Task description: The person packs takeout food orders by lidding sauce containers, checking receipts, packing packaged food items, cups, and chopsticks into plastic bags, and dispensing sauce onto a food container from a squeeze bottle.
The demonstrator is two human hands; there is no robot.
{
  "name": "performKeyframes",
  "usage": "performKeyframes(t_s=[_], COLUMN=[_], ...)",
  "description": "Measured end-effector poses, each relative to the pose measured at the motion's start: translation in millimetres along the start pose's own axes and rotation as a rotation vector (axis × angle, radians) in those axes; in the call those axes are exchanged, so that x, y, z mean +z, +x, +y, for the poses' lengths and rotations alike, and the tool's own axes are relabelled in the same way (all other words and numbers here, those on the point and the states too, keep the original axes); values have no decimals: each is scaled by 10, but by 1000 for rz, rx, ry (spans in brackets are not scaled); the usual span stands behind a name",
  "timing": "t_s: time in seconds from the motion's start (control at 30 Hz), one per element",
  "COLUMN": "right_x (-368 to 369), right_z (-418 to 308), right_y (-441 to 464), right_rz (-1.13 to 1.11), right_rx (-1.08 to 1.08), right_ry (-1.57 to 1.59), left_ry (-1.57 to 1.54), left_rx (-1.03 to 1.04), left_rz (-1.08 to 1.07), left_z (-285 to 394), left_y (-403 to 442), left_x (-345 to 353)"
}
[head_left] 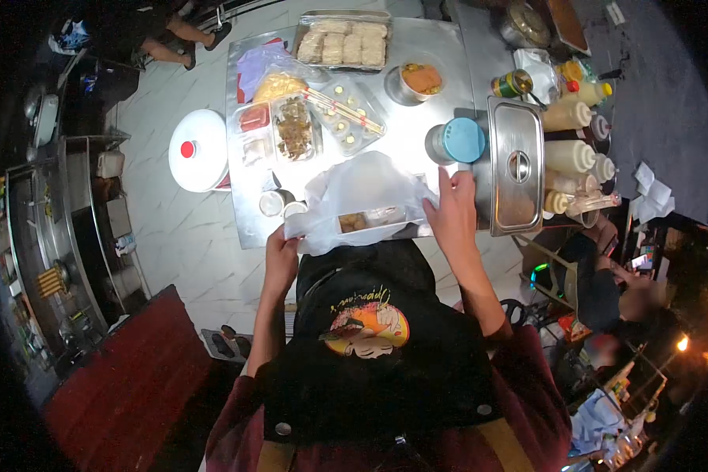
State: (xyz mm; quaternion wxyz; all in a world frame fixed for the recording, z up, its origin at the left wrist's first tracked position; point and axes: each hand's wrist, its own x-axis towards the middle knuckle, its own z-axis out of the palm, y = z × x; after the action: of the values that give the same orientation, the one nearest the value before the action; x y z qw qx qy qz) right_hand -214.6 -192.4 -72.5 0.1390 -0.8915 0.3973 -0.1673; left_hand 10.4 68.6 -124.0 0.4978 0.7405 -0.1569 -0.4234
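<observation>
A whitish plastic bag [354, 181] is spread at the table's front edge, around a white food box [374, 230]. Inside the box, brownish food lies on the left and something in clear wrap on the right. My left hand [281, 253] is closed on the bag's left edge. On the other side, my right hand [455, 211] grips the bag's right edge between thumb and fingers; part of that grip is hidden. Just beyond my right fingertips stands a blue-lidded container [462, 140]. Two small cups [274, 203] sit near the bag's left side.
Behind the bag are a tray of noodle blocks [342, 43], tubs of chopped food [294, 130], chopsticks [344, 111] and a bowl [422, 79]. A lidded steel pan [518, 165] and sauce bottles [570, 157] line the right. A white bucket [197, 149] stands left. People are nearby.
</observation>
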Motion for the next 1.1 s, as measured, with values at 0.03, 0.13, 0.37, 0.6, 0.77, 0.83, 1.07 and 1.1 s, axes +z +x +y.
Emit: performKeyframes(t_s=[0.03, 0.13, 0.37, 0.6, 0.77, 0.83, 1.07, 1.1], right_x=[31, -12, -417, -486, -615, -344, 1754, 1769], right_z=[41, -67, -629, -621, -730, -602, -119, -157], right_y=[-37, 59, 344, 23, 320, 577, 1540, 1596], right_rz=[-99, -387, -229, 20, 137, 194, -162, -336], right_rx=[38, 150, 265, -523, -907, -830, 122, 232], right_ry=[-59, -126, 225, 454, 402, 400, 233, 313], left_ry=[-53, -159, -561, -319, -253, -308, -529, -412], left_rx=[-14, -122, -255, -255, -35, 15, -86, -94], left_rz=[14, 34, 164, 120, 165, 121, 194, 195], left_z=[98, 453, -284, -519, 12, 470, 537, 561], left_y=[-18, -183, -143, -367, -391, -393, -326, -320], left_x=[89, 46, -120, -329, -212, -185, -70, -81])
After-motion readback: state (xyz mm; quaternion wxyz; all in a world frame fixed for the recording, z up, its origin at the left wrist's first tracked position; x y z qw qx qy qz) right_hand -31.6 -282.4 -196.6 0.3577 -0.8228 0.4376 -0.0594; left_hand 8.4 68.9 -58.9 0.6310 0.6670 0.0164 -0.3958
